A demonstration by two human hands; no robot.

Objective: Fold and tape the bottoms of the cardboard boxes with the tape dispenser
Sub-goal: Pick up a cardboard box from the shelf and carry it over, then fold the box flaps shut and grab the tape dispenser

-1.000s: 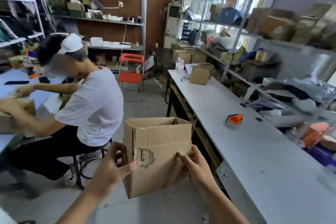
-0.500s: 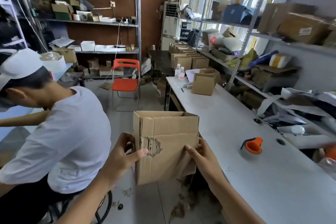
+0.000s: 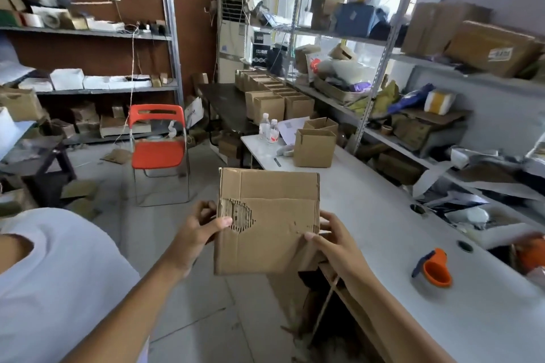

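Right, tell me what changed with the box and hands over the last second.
The cardboard box went from opened-out, its top gaping, to looking flat, its torn face toward the camera. The left hand and right hand kept gripping its side edges throughout. The orange tape dispenser stayed on the white table, untouched.

Cardboard box (image 3: 267, 221) between both hands, tape dispenser (image 3: 436, 267) right on table (image 3: 383, 230).

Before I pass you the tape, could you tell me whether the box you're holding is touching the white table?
Apart. The head view shows the cardboard box gripped by the left hand and right hand, raised off the white table; floor shows beneath its lower edge.
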